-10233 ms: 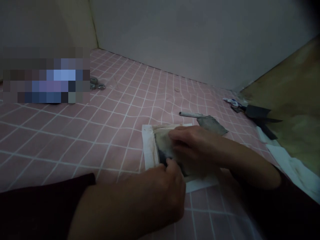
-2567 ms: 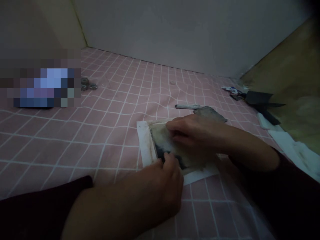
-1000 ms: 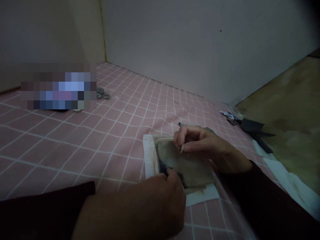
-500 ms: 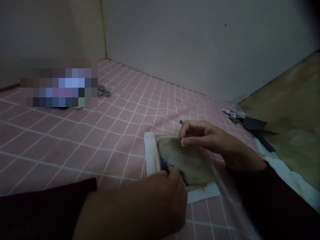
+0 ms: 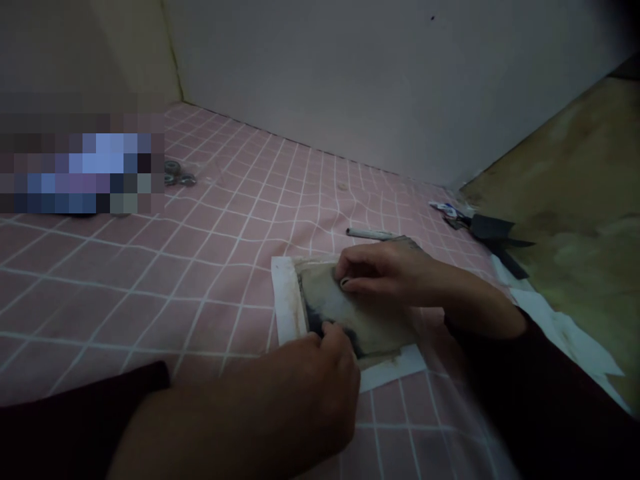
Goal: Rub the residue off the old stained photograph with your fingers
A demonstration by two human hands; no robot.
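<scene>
A flat brownish-grey sheet (image 5: pixel 375 327) with a dark smudge lies on white paper (image 5: pixel 287 300), over a pink checked cloth. My left hand (image 5: pixel 320 387) is closed at the near left edge of the sheet, its thumb and finger on the dark part. What the undersides of these fingers grip is partly hidden. Above the sheet's far half, my right hand (image 5: pixel 390 270) pinches a small pale ring (image 5: pixel 345 283) between thumb and fingers. The ring's lower edge is close to the sheet; whether it touches cannot be made out.
Beyond my right hand lies a thin grey tube (image 5: pixel 370 233). Dark strips (image 5: pixel 493 233) and a small packet (image 5: pixel 445 210) sit at the right, near white papers (image 5: pixel 560 327). Metal rings (image 5: pixel 175 172) lie far left beside a blurred patch. A wall (image 5: pixel 320 73) closes off the back.
The view has shifted, so everything sits further left and higher. My right hand has come slightly nearer over the sheet, uncovering more of the grey tube. The left hand keeps its place on the sheet.
</scene>
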